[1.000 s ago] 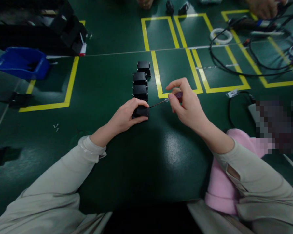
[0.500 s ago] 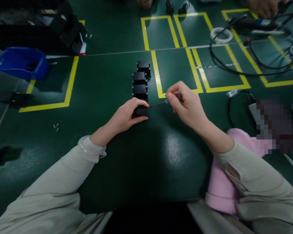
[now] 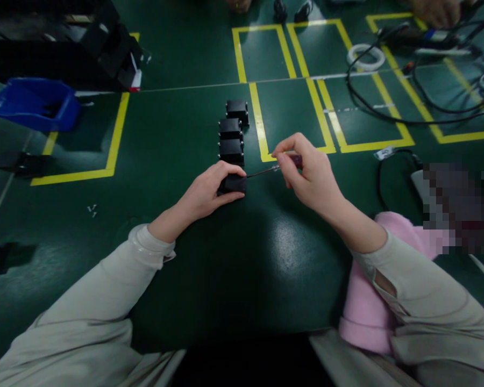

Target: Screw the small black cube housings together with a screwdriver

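Observation:
My left hand [image 3: 210,189] grips a small black box [image 3: 234,184] on the green table, thumb on the near side and fingers over the far side. My right hand [image 3: 306,171] is closed round the handle of a screwdriver [image 3: 262,172]. Its thin shaft points left, and the tip meets the right side of the box. Just beyond my left hand, a row of similar black boxes [image 3: 230,149] runs away from me, with bright screw heads on their sides. The screwdriver's handle is mostly hidden by my fingers.
Left are a blue bin [image 3: 36,105], loose screws [image 3: 92,209] and a black rack [image 3: 64,54]. Yellow tape [image 3: 262,129] marks rectangles. On the right lie a white tape ring [image 3: 365,58], black cables [image 3: 358,102] and pink cloth [image 3: 367,317]. Another person's hand [image 3: 438,12] shows at the back.
The fingers of my right hand have shifted slightly on the screwdriver handle. My left hand and the box stay in place.

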Demonstrator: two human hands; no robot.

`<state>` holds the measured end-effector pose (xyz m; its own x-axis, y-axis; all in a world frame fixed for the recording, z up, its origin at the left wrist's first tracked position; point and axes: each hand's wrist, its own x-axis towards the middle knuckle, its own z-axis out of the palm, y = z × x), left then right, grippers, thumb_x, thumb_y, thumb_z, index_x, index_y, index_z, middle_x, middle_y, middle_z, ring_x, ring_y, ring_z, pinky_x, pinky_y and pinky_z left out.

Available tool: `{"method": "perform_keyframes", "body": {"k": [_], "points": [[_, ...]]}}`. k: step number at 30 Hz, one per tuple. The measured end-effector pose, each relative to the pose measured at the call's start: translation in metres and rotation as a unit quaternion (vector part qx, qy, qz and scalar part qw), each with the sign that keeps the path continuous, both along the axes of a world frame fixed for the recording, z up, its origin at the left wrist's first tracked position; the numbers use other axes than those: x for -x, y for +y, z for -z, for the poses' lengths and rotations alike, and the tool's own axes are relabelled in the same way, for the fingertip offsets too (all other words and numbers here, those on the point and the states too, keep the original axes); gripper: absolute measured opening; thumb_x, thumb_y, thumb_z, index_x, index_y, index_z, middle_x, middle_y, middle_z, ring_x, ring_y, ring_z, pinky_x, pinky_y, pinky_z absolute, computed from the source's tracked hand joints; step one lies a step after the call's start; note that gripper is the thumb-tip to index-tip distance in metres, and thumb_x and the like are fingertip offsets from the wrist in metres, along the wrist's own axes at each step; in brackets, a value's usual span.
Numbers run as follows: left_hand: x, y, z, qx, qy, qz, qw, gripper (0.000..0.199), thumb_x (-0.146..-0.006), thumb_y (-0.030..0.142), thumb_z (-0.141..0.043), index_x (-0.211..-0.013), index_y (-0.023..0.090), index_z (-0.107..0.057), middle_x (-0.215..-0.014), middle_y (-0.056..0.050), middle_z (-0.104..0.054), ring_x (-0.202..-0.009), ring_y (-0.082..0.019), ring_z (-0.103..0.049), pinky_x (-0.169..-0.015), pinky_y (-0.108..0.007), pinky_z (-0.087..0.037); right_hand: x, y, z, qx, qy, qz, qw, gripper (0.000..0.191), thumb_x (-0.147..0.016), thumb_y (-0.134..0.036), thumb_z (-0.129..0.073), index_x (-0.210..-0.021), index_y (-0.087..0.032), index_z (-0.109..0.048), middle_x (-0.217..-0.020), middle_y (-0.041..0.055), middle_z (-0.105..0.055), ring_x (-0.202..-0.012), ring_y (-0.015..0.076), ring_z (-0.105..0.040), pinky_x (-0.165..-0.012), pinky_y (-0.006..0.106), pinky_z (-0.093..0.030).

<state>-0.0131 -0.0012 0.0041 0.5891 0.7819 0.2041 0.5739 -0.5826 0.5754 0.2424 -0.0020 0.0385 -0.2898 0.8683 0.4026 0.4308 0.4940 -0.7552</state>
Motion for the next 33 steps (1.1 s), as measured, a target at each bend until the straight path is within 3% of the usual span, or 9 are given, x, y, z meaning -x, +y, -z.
{"method": "perform_keyframes", "body": {"k": [3,8,11,14,19,22,25,30,33], "points": [[-0.0005,0.0002,-0.0005,-0.009,-0.002,0.006,1.000,0.036,-0.093,0.032,-0.069,-0.125,0.021,-0.056,-0.121,-0.005,-0.062,-0.113,-0.022,-0.062,-0.099,-0.034,-0.048,-0.0002,-0.0009,-0.0004,-0.005,0.003,-0.002,1.000,0.008,-0.097,-0.019,-0.048,-0.104,-0.022,-0.051,-0.065,-0.0073,-0.049,-0.055,0.0089,-0.051,-0.059,0.027,-0.037],[0.0000,0.0005,-0.0003,-0.010,0.001,0.007,1.000,0.038,-0.093,0.032,-0.069,-0.127,0.021,-0.055,-0.123,-0.006,-0.063,-0.114,-0.022,-0.062,-0.098,-0.035,-0.049,-0.0005,0.0003,0.0016,-0.007,0.003,-0.001,1.000,0.013,-0.100,-0.033,-0.050,-0.092,-0.023,-0.052,-0.063,-0.0071,-0.049,-0.053,0.0082,-0.050,-0.057,0.027,-0.036],[0.0006,0.0005,0.0001,-0.009,0.001,0.006,1.000,0.038,-0.094,0.033,-0.069,-0.127,0.022,-0.055,-0.123,-0.006,-0.063,-0.114,-0.022,-0.062,-0.098,-0.035,-0.049,-0.0007,0.0007,0.0020,-0.013,-0.001,0.000,1.000,0.003,-0.097,-0.023,-0.050,-0.100,-0.023,-0.052,-0.066,-0.0070,-0.049,-0.055,0.0086,-0.052,-0.058,0.027,-0.038],[0.0006,0.0005,0.0003,-0.011,0.000,0.008,1.000,0.038,-0.094,0.033,-0.068,-0.128,0.022,-0.055,-0.123,-0.006,-0.063,-0.114,-0.022,-0.062,-0.099,-0.035,-0.049,-0.0008,0.0005,0.0020,-0.020,-0.001,0.004,1.000,0.013,-0.095,-0.018,-0.050,-0.107,-0.022,-0.052,-0.070,-0.0065,-0.050,-0.058,0.0091,-0.054,-0.060,0.028,-0.040],[-0.0002,-0.0003,0.0000,-0.009,0.002,0.006,1.000,0.038,-0.094,0.033,-0.069,-0.127,0.022,-0.056,-0.123,-0.006,-0.063,-0.114,-0.022,-0.062,-0.099,-0.035,-0.049,-0.0003,0.0015,0.0043,-0.013,0.012,0.014,1.000,0.012,-0.098,-0.029,-0.054,-0.088,-0.022,-0.051,-0.064,-0.0070,-0.048,-0.054,0.0083,-0.050,-0.057,0.028,-0.038],[-0.0003,-0.0001,-0.0004,-0.009,0.001,0.007,1.000,0.037,-0.094,0.033,-0.068,-0.127,0.022,-0.056,-0.123,-0.006,-0.063,-0.114,-0.022,-0.062,-0.099,-0.035,-0.049,-0.0004,0.0022,0.0056,-0.016,0.017,0.011,1.000,0.002,-0.095,-0.022,-0.052,-0.097,-0.023,-0.051,-0.067,-0.0073,-0.048,-0.054,0.0077,-0.051,-0.057,0.027,-0.039],[-0.0002,0.0006,-0.0005,-0.007,0.002,0.005,1.000,0.037,-0.094,0.033,-0.068,-0.127,0.022,-0.056,-0.123,-0.006,-0.063,-0.114,-0.022,-0.062,-0.099,-0.036,-0.049,-0.0009,0.0025,0.0054,-0.021,0.018,0.014,1.000,0.012,-0.093,-0.019,-0.053,-0.104,-0.022,-0.051,-0.074,-0.0060,-0.051,-0.059,0.0080,-0.054,-0.060,0.027,-0.042],[-0.0002,0.0009,0.0003,-0.016,-0.002,0.013,1.000,0.038,-0.094,0.032,-0.069,-0.127,0.022,-0.055,-0.123,-0.006,-0.063,-0.114,-0.022,-0.062,-0.099,-0.035,-0.049,-0.0010,0.0029,0.0049,-0.015,0.017,0.019,1.000,0.016,-0.098,-0.032,-0.055,-0.087,-0.022,-0.050,-0.070,-0.0049,-0.053,-0.060,0.0089,-0.054,-0.060,0.028,-0.040],[0.0001,0.0005,0.0003,-0.017,-0.001,0.014,1.000,0.038,-0.094,0.032,-0.069,-0.128,0.022,-0.055,-0.124,-0.006,-0.063,-0.115,-0.022,-0.062,-0.099,-0.035,-0.049,-0.0010,0.0019,0.0050,-0.014,0.012,0.014,1.000,0.003,-0.097,-0.025,-0.052,-0.096,-0.023,-0.051,-0.073,-0.0048,-0.053,-0.060,0.0095,-0.054,-0.061,0.029,-0.042]]}}
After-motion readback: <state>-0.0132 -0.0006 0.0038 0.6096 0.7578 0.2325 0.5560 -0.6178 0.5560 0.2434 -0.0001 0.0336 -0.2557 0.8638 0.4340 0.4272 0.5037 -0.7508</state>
